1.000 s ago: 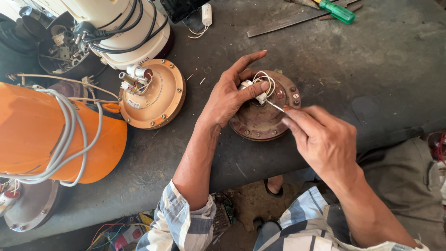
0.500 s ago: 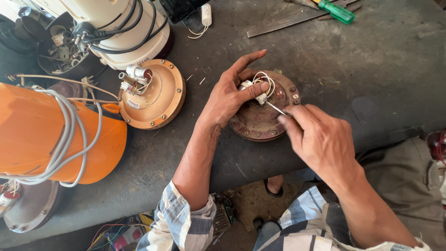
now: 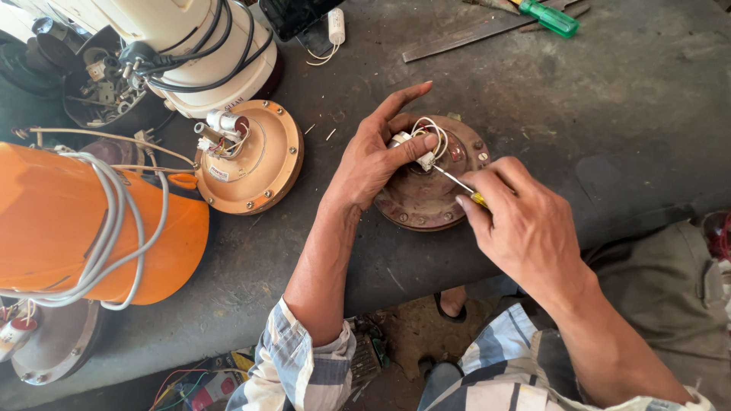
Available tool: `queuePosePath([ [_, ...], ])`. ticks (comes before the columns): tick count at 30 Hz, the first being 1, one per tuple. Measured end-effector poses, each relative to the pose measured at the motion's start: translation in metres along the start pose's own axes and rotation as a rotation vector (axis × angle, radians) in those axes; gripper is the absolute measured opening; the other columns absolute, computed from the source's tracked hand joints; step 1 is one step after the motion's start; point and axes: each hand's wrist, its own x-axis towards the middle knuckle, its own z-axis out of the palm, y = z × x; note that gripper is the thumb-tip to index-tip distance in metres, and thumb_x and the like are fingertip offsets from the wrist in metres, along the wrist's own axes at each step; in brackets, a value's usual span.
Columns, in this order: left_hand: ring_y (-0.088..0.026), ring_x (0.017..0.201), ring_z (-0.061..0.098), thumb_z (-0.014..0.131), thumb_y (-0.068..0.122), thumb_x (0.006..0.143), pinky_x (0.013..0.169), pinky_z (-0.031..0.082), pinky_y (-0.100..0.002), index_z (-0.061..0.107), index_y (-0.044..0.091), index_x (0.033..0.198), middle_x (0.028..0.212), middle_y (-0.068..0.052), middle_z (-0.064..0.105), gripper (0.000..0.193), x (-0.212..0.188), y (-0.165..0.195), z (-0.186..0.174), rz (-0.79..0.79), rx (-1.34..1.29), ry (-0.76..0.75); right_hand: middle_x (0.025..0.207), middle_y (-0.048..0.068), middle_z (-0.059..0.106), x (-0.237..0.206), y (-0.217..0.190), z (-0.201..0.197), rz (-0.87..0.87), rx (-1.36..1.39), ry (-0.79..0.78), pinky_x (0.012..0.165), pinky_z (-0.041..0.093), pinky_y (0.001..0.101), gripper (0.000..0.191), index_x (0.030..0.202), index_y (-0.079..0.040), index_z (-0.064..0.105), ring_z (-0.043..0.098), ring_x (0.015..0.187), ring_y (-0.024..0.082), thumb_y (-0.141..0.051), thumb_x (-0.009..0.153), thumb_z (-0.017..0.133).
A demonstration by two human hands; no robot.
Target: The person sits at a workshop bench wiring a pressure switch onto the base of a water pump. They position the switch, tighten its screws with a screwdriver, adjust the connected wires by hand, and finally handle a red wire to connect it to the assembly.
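Observation:
A round rusty-brown metal cover plate with bolts around its rim lies on the dark workbench. My left hand rests on it and pinches a small white connector with looped white wires between thumb and fingers. My right hand grips a small screwdriver with a yellow handle; its thin shaft points up-left, with the tip at the white connector.
A second, tan round cover with a small white part and wires lies to the left. An orange housing wrapped in grey cable and a white housing stand at left. A green-handled screwdriver and metal bar lie at the back.
My right hand has shifted slightly up and left, bringing the screwdriver tip closer onto the connector. The left hand stays on the plate.

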Motion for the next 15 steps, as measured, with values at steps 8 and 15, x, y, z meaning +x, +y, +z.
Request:
queuePosePath([
  [8,-0.018,0.111,0.067,0.081,0.020,0.089,0.101,0.053,-0.033,0.046,0.010,0.157,0.116,-0.012,0.075,0.077,-0.0010,0.0016,-0.0003,-0.003,-0.036,-0.003,0.082,0.004,0.068,0.0062,-0.0007,-0.0008,0.106,-0.055,-0.137,0.054,0.053,0.0358,0.016,0.100,-0.009,0.072,0.068,0.062,0.025,-0.024,0.096,0.077],
  [15,-0.018,0.109,0.067,0.080,0.017,0.091,0.099,0.054,-0.032,0.044,0.006,0.158,0.115,-0.013,0.074,0.077,-0.0005,-0.0029,-0.0043,-0.014,-0.110,-0.002,0.080,0.006,0.067,0.0047,-0.0028,-0.0013,0.002,0.006,-0.001,0.055,0.053,0.0368,0.017,0.102,-0.009,0.074,0.067,0.061,0.026,-0.022,0.092,0.075],
])
